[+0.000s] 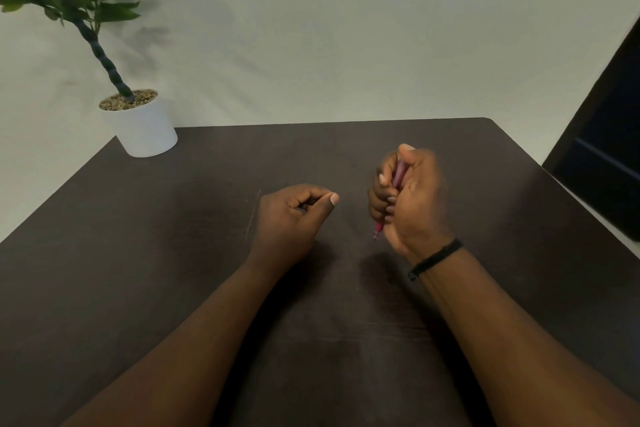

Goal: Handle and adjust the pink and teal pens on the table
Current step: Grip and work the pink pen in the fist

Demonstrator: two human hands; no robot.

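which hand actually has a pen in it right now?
The right hand, the one with the black wrist cord: it is closed around the pink pen, whose tip pokes out below the fist. The left hand is loosely curled with nothing visible in it.

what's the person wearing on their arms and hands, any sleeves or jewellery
Both forearms are bare, with no sleeves in view. The right hand has a thin black braided band around its wrist. The left hand and its wrist carry nothing: no rings, watch or gloves show on either hand.
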